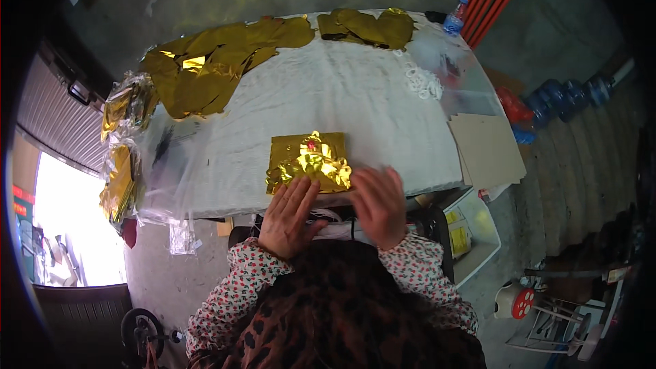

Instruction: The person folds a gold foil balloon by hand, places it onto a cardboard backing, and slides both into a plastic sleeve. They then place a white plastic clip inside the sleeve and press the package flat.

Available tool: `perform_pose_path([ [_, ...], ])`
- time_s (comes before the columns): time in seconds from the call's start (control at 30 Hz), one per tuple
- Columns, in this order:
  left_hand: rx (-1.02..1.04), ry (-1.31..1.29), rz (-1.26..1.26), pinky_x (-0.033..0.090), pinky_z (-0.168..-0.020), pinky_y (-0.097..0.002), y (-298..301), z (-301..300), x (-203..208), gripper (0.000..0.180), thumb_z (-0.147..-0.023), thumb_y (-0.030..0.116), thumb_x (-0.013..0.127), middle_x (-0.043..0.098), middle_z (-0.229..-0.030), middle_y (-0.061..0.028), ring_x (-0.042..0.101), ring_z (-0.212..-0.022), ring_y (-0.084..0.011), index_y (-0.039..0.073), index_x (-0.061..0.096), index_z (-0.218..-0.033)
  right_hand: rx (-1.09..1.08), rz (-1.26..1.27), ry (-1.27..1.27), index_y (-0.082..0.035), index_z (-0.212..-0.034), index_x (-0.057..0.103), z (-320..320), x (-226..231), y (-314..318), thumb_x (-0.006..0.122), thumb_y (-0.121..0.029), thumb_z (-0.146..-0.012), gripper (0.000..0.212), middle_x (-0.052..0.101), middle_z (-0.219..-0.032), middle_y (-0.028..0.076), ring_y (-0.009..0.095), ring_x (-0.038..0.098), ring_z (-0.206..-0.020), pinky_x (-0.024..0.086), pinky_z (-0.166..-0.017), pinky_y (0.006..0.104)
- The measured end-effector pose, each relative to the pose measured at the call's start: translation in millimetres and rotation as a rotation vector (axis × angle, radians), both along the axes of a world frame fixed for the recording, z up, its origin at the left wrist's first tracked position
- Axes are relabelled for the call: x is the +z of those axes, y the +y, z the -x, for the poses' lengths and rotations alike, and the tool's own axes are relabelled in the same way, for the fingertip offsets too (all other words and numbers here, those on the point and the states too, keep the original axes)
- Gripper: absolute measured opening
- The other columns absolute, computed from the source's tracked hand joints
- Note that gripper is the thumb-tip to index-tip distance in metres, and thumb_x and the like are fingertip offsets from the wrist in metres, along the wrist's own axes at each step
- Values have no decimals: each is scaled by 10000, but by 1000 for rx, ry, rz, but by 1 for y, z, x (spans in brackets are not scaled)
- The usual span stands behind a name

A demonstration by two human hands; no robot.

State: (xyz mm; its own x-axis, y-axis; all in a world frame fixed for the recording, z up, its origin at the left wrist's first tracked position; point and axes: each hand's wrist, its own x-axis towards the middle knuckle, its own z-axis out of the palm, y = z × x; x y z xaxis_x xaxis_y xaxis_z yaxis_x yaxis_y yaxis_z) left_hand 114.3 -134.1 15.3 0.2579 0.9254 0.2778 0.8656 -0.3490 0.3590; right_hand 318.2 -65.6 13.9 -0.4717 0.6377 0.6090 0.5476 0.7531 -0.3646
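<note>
A folded piece of shiny gold foil point(290, 147) lies near the front edge of the white-covered table, crumpled along its near side, with a small red spot toward its top. My left hand point(290, 215) rests on its near left edge, fingers stretched out flat. At the right edge of the foil is my right hand point(377, 206), a little blurred, its fingers loosely bent and apart; I see nothing held in it. Whether its fingertips touch the foil I cannot tell.
Gold foil pieces point(205, 75) spread over the far left, with another pile point(369, 29) at the back. Clear-wrapped gold packs point(119, 178) line the left edge. White cord loops point(424, 84), a water bottle point(455, 17) and cardboard sheets point(486, 147) lie to the right. A white bin point(485, 239) stands below.
</note>
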Motion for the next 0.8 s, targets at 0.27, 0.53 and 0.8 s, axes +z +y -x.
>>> perform_pose_path([
  [0.27, 25, 29, -141, 362, -1051, -482, 3, -6, -3, 633, -757, 167, 723, 471, -1368, -194, 452, -1273, -367, 57, 477, -1329, -88, 77, 193, -32, -947, 608, 2, -9, -1, 716, -49, -737, 237, 598, -996, 102, 326, 563, -969, 430, -891, 438],
  [0.53, 34, 35, -183, 376, -1037, -485, 2, -7, -8, 614, -751, 136, 719, 473, -1358, -211, 466, -1256, -373, 45, 492, -1314, -71, 177, 276, -26, -937, 588, 10, -16, 6, 736, -42, -712, 270, 597, -987, 117, 323, 555, -964, 432, -859, 424],
  [0.8, 37, 13, -196, 368, -1050, -484, 2, -8, -9, 588, -776, 130, 695, 448, -1379, -206, 450, -1271, -369, 53, 482, -1319, -114, 209, 179, -13, -939, 598, 20, -4, 19, 767, -107, -709, 300, 585, -1055, 120, 331, 542, -1023, 429, -894, 419],
])
